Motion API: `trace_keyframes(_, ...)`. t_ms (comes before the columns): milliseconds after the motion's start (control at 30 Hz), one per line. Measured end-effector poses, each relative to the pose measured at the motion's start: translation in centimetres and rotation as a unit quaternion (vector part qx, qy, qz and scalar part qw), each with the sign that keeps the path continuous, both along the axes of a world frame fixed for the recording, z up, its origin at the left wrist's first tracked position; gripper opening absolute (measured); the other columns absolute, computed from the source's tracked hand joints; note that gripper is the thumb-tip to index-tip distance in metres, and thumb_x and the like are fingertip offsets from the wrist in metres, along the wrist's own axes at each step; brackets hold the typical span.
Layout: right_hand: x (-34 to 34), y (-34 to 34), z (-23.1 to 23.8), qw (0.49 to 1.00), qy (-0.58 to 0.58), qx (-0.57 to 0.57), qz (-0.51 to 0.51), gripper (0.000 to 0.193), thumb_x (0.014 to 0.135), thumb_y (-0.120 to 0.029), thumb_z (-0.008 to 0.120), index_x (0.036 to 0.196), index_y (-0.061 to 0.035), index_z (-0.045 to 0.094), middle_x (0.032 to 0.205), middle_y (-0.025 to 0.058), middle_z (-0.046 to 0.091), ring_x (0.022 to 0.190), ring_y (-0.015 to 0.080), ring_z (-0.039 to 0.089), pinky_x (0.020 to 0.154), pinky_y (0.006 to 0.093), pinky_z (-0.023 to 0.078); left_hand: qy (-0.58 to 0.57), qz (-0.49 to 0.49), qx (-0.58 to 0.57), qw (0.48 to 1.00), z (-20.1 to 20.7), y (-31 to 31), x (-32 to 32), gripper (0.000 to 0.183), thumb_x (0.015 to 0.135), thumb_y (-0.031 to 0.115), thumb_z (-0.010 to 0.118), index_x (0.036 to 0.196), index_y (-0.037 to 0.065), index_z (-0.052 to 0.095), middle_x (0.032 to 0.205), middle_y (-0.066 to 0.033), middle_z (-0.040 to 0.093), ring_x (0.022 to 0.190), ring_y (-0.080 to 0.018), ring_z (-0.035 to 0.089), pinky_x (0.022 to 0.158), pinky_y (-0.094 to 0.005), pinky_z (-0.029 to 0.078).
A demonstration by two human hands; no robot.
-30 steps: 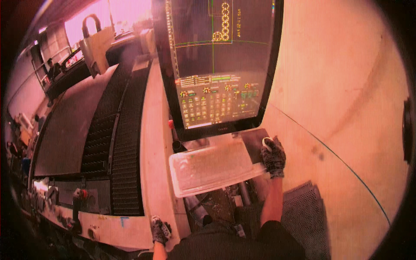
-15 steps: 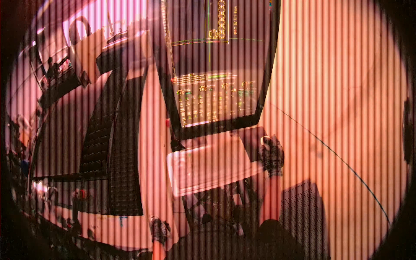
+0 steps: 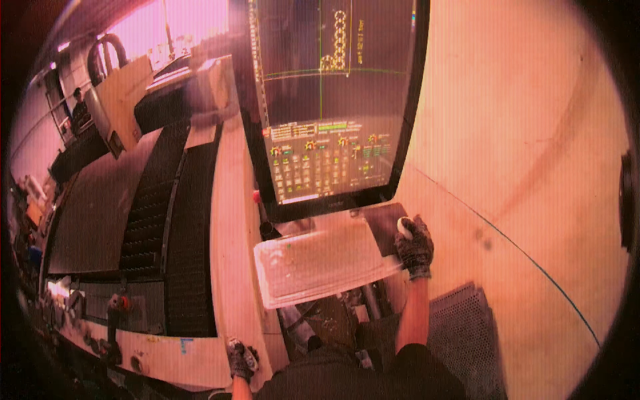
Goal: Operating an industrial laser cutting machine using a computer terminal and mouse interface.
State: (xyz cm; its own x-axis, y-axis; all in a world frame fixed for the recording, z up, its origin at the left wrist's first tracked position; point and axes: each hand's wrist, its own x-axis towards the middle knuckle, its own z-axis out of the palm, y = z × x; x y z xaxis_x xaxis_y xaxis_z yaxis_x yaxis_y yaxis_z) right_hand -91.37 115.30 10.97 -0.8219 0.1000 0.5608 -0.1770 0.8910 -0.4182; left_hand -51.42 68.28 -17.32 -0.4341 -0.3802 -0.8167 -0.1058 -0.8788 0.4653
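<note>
My right hand [image 3: 416,248], in a dark patterned glove, is wrapped over a pale computer mouse [image 3: 405,227] on a dark pad [image 3: 381,217]. Left of the pad lies a keyboard under a pale, cloudy cover [image 3: 320,260]. Above both stands a tall monitor [image 3: 333,160] with a dark drawing of linked rings and rows of icons. Down at the machine's pale frame [image 3: 233,267], my left hand [image 3: 240,359], gloved too, is closed around a small light-coloured object [image 3: 251,360]; its kind is not clear.
On the left spreads a large machine bed with dark slats [image 3: 143,223] and a sheet-like surface [image 3: 100,213]. A perforated dark panel [image 3: 467,330] is at my right side. A thin cable [image 3: 527,250] runs across the pale floor. Another person [image 3: 80,110] is far off at the left.
The view has shifted slightly, so the monitor and keyboard appear a little lower. The drawing on the screen looks smaller. Both hands keep their places on the mouse and the frame.
</note>
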Motion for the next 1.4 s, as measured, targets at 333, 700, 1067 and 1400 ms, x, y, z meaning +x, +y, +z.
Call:
trace_keyframes(333, 0.2, -0.1, 0.4, 0.999, -0.012, -0.034, 0.026, 0.041, 0.078, -0.022, 0.080, 0.119, -0.0213, 0.074, 0.144, 0.0223, 0.058, 0.125, 0.0385, 0.061, 0.104, 0.0426, 0.052, 0.002, -0.019, -0.026, 0.999, -1.3, -0.2, 0.4, 0.042, 0.090, 0.051, 0.072, 0.091, 0.010, 0.068, 0.077, -0.0088, 0.070, 0.064, -0.0282, 0.066, 0.059, -0.0440, 0.059)
trace_keyframes(700, -0.1, -0.1, 0.0, 1.000, -0.003, -0.011, -0.002, 0.043, 0.079, -0.023, 0.081, 0.121, -0.0208, 0.074, 0.144, 0.0232, 0.057, 0.125, 0.0386, 0.061, 0.104, 0.0435, 0.051, 0.021, -0.025, -0.042, 0.999, 0.1, 0.1, 0.3, 0.032, 0.090, 0.045, 0.073, 0.094, 0.013, 0.070, 0.078, -0.0093, 0.071, 0.067, -0.0288, 0.068, 0.060, -0.0432, 0.059)
trace_keyframes(1067, -0.2, 0.2, -0.8, 0.998, 0.006, -0.067, 0.012, 0.046, 0.078, -0.028, 0.083, 0.122, -0.0248, 0.073, 0.146, 0.0233, 0.056, 0.127, 0.0393, 0.060, 0.104, 0.0457, 0.051, 0.007, -0.050, -0.043, 0.998, -0.3, -0.2, 0.3, 0.032, 0.091, 0.044, 0.072, 0.095, 0.013, 0.071, 0.080, -0.0093, 0.072, 0.068, -0.0281, 0.069, 0.060, -0.0427, 0.059)
trace_keyframes(1400, -0.4, -0.1, -0.5, 1.000, -0.003, -0.019, -0.022, 0.042, 0.078, -0.027, 0.082, 0.119, -0.0197, 0.074, 0.143, 0.0220, 0.058, 0.125, 0.0388, 0.061, 0.104, 0.0450, 0.051, -0.012, -0.094, -0.055, 0.994, -0.3, 0.3, 0.4, 0.031, 0.092, 0.043, 0.071, 0.097, 0.012, 0.072, 0.081, -0.0093, 0.073, 0.069, -0.0276, 0.070, 0.061, -0.0422, 0.059)
